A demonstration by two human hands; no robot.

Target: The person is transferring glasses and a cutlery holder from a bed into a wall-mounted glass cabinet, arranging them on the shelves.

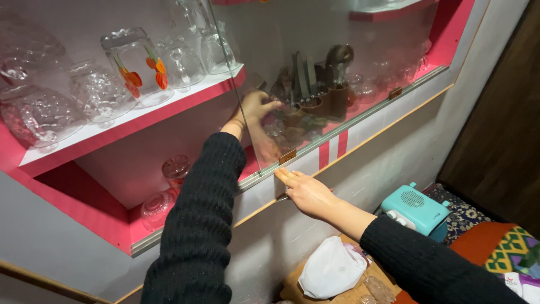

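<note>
One view only — head cam, worn by the person, looking down and fwd at a slant into a wall cabinet (84, 225) w/ pink shelves and a sliding glass pane (337, 73). Very close: both black sleeves enter from the bottom edge, the left hand (256, 107) and right hand (306, 194) sit mid-frame. Frame is tilted, so shelves run diagonally. Lower right takes in floor-level clutter — no second view to overlap.
</note>
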